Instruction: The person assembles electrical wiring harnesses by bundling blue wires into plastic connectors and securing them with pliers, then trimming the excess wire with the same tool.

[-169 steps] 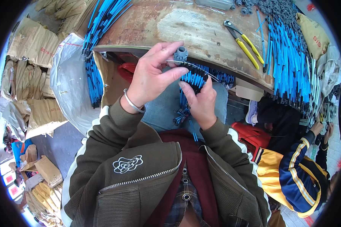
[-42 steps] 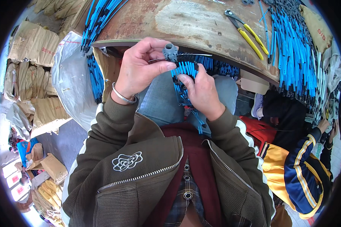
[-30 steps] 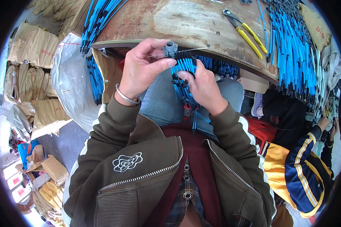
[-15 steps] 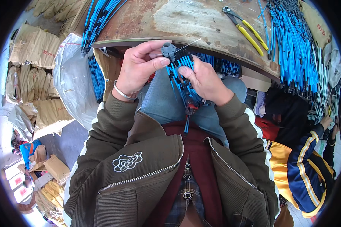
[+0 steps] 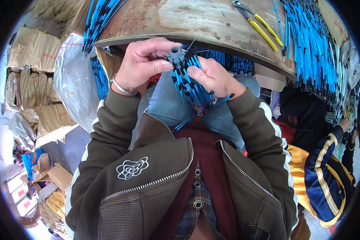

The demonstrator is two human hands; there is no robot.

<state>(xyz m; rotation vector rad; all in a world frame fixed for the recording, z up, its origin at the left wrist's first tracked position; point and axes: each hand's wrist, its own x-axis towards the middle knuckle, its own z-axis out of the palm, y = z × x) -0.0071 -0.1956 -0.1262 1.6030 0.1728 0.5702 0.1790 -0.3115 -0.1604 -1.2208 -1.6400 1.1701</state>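
Observation:
Above my lap, my left hand (image 5: 138, 68) pinches a grey notched plastic hub (image 5: 175, 57) between thumb and fingers, its round hole facing up. My right hand (image 5: 216, 76) is closed on a bundle of thin blue umbrella ribs (image 5: 183, 83) with black joints, its thumb lying across them beside the hub. The ribs hang down from the hub toward my knees, and a few splay out under my right wrist. A thin metal wire (image 5: 193, 41) sticks up by the hub. My right fingers are mostly hidden behind the bundle.
On the worn wooden table (image 5: 196, 20) lie pliers with yellow handles (image 5: 264, 31). Blue ribs are heaped at its right (image 5: 316, 56) and left (image 5: 98, 24). Brown sacks (image 5: 34, 50) and a clear plastic bag (image 5: 76, 80) stand left. A co-worker's striped sleeve (image 5: 322, 176) is at right.
The ribs have spread wider at their lower ends, some now poking out under my right wrist. The wire stands steeper. Both hands sit slightly further left, still gripping the same parts.

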